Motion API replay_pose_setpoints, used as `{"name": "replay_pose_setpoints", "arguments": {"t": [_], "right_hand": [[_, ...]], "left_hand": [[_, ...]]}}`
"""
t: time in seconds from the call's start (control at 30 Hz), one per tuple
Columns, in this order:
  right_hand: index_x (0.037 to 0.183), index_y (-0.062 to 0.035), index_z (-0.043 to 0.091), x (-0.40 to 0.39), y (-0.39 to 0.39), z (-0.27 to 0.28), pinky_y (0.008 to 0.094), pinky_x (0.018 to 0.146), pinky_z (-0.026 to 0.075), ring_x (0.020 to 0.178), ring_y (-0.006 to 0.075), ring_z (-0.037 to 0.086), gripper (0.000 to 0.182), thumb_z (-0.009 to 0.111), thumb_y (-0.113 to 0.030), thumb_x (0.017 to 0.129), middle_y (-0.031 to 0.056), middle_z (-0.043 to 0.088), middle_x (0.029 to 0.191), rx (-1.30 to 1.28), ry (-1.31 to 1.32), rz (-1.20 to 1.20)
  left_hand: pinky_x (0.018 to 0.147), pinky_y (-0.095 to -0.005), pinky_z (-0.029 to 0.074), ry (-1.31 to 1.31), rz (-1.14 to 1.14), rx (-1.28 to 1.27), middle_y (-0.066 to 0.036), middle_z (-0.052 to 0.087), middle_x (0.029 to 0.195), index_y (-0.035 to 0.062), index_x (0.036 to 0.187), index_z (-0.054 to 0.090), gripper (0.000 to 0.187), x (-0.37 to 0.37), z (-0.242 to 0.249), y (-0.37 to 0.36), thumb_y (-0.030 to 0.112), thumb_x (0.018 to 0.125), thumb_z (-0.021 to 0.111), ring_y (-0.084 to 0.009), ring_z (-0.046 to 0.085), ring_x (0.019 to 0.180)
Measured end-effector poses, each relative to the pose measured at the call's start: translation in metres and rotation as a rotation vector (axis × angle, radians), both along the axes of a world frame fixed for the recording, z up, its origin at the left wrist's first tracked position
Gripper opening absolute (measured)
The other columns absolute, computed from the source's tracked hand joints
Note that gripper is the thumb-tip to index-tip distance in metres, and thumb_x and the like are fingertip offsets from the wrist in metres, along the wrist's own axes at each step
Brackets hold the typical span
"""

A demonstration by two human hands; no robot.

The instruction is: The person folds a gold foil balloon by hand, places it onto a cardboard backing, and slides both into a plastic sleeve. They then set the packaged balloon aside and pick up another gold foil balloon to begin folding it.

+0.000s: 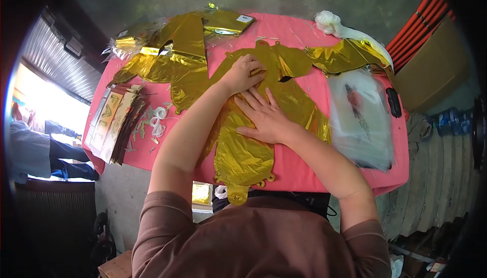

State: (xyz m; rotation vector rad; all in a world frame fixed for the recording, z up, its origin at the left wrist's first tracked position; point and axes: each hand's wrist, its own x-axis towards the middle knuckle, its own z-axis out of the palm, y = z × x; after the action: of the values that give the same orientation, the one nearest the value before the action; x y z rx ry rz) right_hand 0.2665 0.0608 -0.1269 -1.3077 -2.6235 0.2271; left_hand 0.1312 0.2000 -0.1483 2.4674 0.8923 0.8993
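A flat gold foil balloon point(243, 151) lies over the middle of the pink-covered table, its lower end hanging past the near edge. On its upper part, my left hand point(243, 74) is closed, with curled fingers gripping the foil; the fingertips are partly hidden. Just below and to the right, my right hand point(266, 118) lies flat on the same foil with its fingers spread, holding nothing.
More gold foil point(187, 50) and plastic-wrapped packs lie back left. Printed cards point(114, 121) and white string point(158, 121) are at left. Clear plastic bags point(360, 121) lie at right, below another foil piece point(350, 55). A person point(30, 149) is at far left.
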Motion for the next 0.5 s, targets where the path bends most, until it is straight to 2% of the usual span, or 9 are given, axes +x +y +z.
{"name": "replay_pose_setpoints", "arguments": {"t": [0.07,0.1,0.17,0.23,0.27,0.3,0.37,0.43,0.5], "right_hand": [[0.136,-0.0058,0.039,0.005,0.004,0.010,0.0480,0.111,0.017,0.136,0.0305,0.026,0.063,0.049,-0.045,0.089,0.0171,0.032,0.144,-0.040,0.124,0.024],[0.136,-0.0058,0.039,0.010,0.012,0.024,0.0480,0.111,0.017,0.136,0.0305,0.026,0.063,0.049,-0.045,0.089,0.0171,0.032,0.144,-0.041,0.122,0.021],[0.124,-0.0009,0.051,0.027,0.035,0.053,0.0393,0.105,0.032,0.128,0.0328,0.039,0.044,0.053,-0.028,0.090,0.0182,0.044,0.135,-0.489,0.310,-0.245],[0.116,0.0018,0.055,0.044,0.045,0.040,0.0339,0.097,0.041,0.121,0.0345,0.045,0.034,0.054,-0.017,0.089,0.0192,0.049,0.129,-0.038,0.464,-0.270],[0.117,0.0013,0.055,0.052,0.056,0.020,0.0369,0.098,0.040,0.121,0.0335,0.045,0.036,0.053,-0.021,0.089,0.0188,0.049,0.128,0.224,0.360,-0.272],[0.117,0.0013,0.055,0.059,0.059,0.011,0.0369,0.098,0.040,0.121,0.0335,0.045,0.036,0.053,-0.021,0.089,0.0188,0.049,0.128,0.230,0.358,-0.277],[0.117,0.0006,0.054,0.073,0.058,0.000,0.0383,0.099,0.039,0.122,0.0326,0.044,0.037,0.052,-0.024,0.089,0.0184,0.048,0.130,0.195,-0.067,-0.316],[0.105,0.0022,0.060,0.085,0.062,0.031,0.0405,0.093,0.043,0.113,0.0330,0.052,0.034,0.054,-0.026,0.087,0.0192,0.056,0.119,0.107,-0.133,-0.330],[0.090,0.0026,0.063,0.092,0.057,0.058,0.0427,0.082,0.049,0.096,0.0336,0.061,0.028,0.058,-0.024,0.082,0.0204,0.063,0.100,-0.198,-0.303,-0.486]], "left_hand": [[0.089,-0.0407,0.042,0.010,-0.009,0.018,-0.010,0.055,0.104,0.0127,0.099,0.065,0.025,-0.001,-0.004,0.002,0.026,0.078,0.065,-0.0311,0.051,0.101],[0.089,-0.0409,0.041,0.022,-0.011,0.038,-0.010,0.054,0.105,0.0133,0.101,0.065,0.026,-0.002,-0.005,0.003,0.027,0.079,0.065,-0.0312,0.051,0.101],[0.089,-0.0412,0.041,0.038,-0.003,0.065,-0.010,0.054,0.106,0.0149,0.104,0.063,0.028,-0.003,-0.006,0.002,0.028,0.080,0.065,-0.0306,0.050,0.102],[0.089,-0.0415,0.040,0.057,-0.006,0.092,-0.009,0.053,0.107,0.0165,0.108,0.062,0.030,-0.001,-0.001,-0.005,0.030,0.080,0.064,-0.0300,0.049,0.102],[0.091,-0.0415,0.039,0.164,0.030,0.104,-0.009,0.052,0.110,0.0172,0.113,0.059,0.033,0.000,0.003,-0.011,0.030,0.083,0.061,-0.0290,0.048,0.105],[0.092,-0.0415,0.038,0.270,0.070,0.121,-0.009,0.051,0.113,0.0179,0.119,0.057,0.036,0.001,0.008,-0.015,0.031,0.086,0.058,-0.0281,0.046,0.108],[0.092,-0.0421,0.037,0.311,0.094,0.175,-0.008,0.050,0.116,0.0205,0.122,0.055,0.038,0.004,0.008,-0.020,0.035,0.087,0.055,-0.0275,0.046,0.109],[0.092,-0.0427,0.036,0.348,0.125,0.228,-0.007,0.049,0.119,0.0231,0.125,0.053,0.040,0.005,0.008,-0.022,0.040,0.088,0.052,-0.0269,0.045,0.110],[0.093,-0.0428,0.036,0.395,0.125,0.267,-0.007,0.048,0.121,0.0258,0.129,0.050,0.042,0.006,0.009,-0.022,0.041,0.090,0.048,-0.0273,0.045,0.110]]}}
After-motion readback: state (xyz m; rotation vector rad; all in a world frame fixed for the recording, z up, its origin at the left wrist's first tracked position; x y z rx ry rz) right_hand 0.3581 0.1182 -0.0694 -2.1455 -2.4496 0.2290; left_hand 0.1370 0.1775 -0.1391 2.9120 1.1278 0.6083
